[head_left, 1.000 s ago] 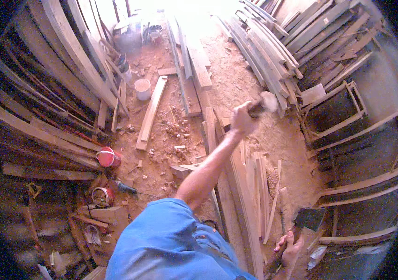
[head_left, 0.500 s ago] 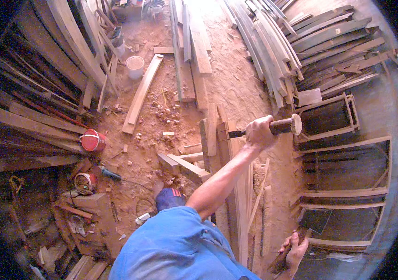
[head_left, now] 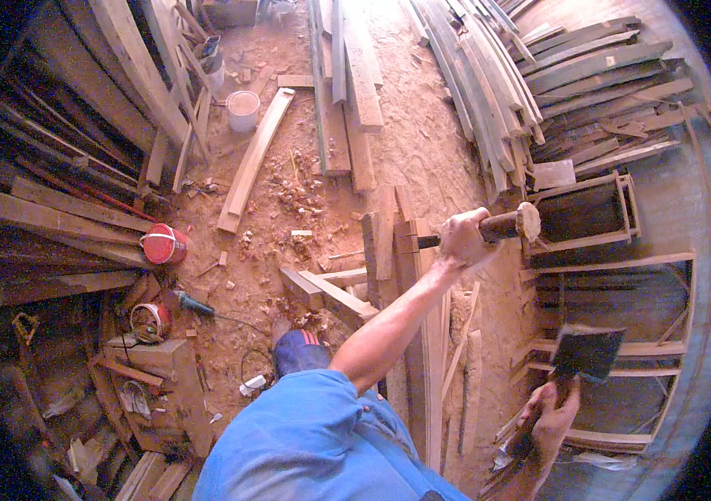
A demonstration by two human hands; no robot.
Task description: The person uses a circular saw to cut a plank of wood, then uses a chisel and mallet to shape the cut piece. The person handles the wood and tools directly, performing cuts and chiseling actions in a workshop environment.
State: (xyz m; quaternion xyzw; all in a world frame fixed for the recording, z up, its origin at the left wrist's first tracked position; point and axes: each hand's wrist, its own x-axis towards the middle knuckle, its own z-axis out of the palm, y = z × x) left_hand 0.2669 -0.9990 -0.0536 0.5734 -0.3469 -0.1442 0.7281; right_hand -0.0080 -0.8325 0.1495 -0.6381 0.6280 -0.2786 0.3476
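My left hand (head_left: 462,238) is closed around the wooden handle of a chisel (head_left: 501,227), whose butt is battered and pale. Its dark blade points left and meets the upper part of a timber piece (head_left: 408,265), near some thin cut lines. Lower right, my right hand (head_left: 552,417) grips a hatchet (head_left: 589,352) by its handle. The hatchet's broad, dark, squarish head is raised below and to the right of the chisel's butt, apart from it. My left forearm crosses over the timber.
Long boards (head_left: 347,100) lie ahead, with stacked planks (head_left: 489,92) at the right. Wooden frames (head_left: 614,259) stand along the right side. A red bucket (head_left: 163,243), a white bucket (head_left: 243,111) and a corded power tool (head_left: 195,303) sit at the left amid shavings.
My right hand has moved up with the hatchet, bringing its head nearer the chisel's butt. My left hand and the chisel stay nearly in place.
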